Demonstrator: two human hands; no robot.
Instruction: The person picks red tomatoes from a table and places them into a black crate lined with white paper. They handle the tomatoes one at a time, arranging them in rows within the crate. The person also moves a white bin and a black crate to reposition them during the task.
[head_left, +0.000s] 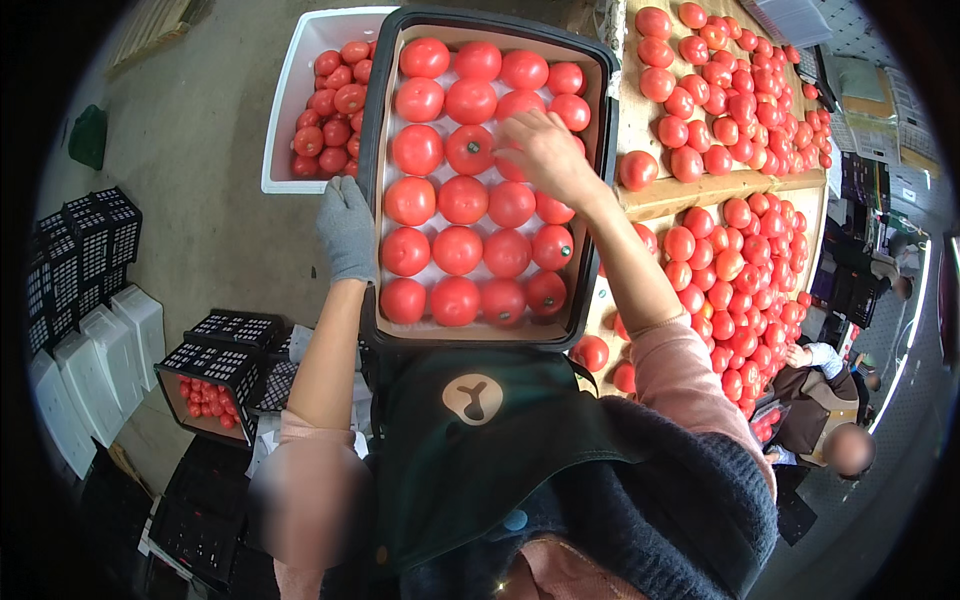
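A black plastic crate (489, 343) stands before me, lined with brown cardboard and filled with rows of red tomatoes (457, 251). Several of these carry small dark stickers. My left hand (346, 232), in a grey knit glove, lies along the crate's left outer side, fingers pointing away from me; its thumb is hidden. Bare, my right hand (546, 154) reaches in from the right, fingers curled over a tomato (512, 163) in the third column. The hand partly covers that tomato and its neighbours.
Left of the crate is a white foam box (279, 142) of tomatoes. A wooden sorting table (660, 196), divided by a wooden bar, bears many loose tomatoes on the right. Black crates (217, 360) and white bins (105, 352) stand lower left. Another person (817, 405) works at the table's far side.
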